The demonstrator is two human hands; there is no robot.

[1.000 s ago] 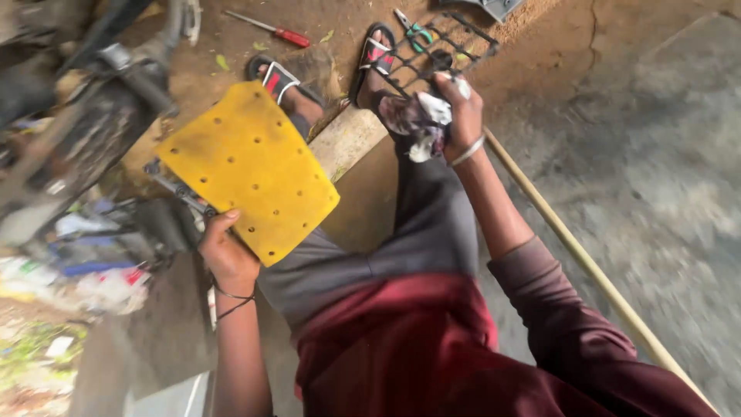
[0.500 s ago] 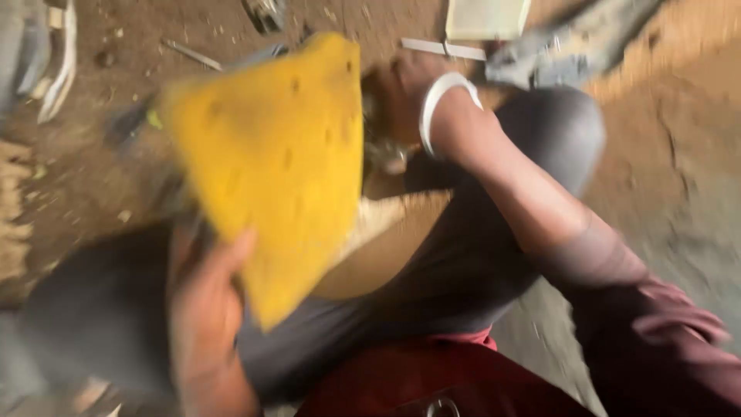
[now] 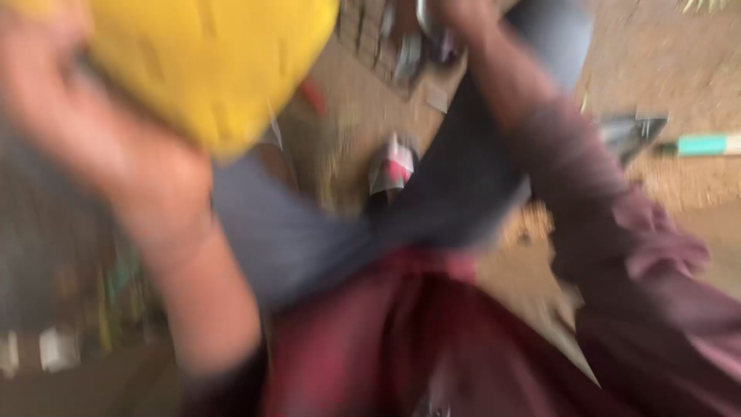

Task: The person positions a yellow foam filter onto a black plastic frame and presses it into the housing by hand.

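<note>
The picture is heavily blurred by motion. My left hand (image 3: 116, 154) is close to the camera at the upper left, gripping the lower edge of a yellow panel (image 3: 216, 62) that fills the top left. My right arm reaches up the right side and my right hand (image 3: 463, 11) is at the top edge, mostly cut off; what it holds cannot be made out. My grey trousers (image 3: 432, 208) and dark red shirt (image 3: 370, 340) fill the middle and bottom.
Brown dirt ground lies around me. A sandal with red and white straps (image 3: 392, 166) is on my foot at centre. A metal wire grid (image 3: 378, 38) lies at the top. A dark tool with a teal handle (image 3: 698, 144) lies at the right.
The view has swung and blurred. The yellow panel and my left hand have risen toward the upper left, nearer the camera. My right hand has moved to the top edge.
</note>
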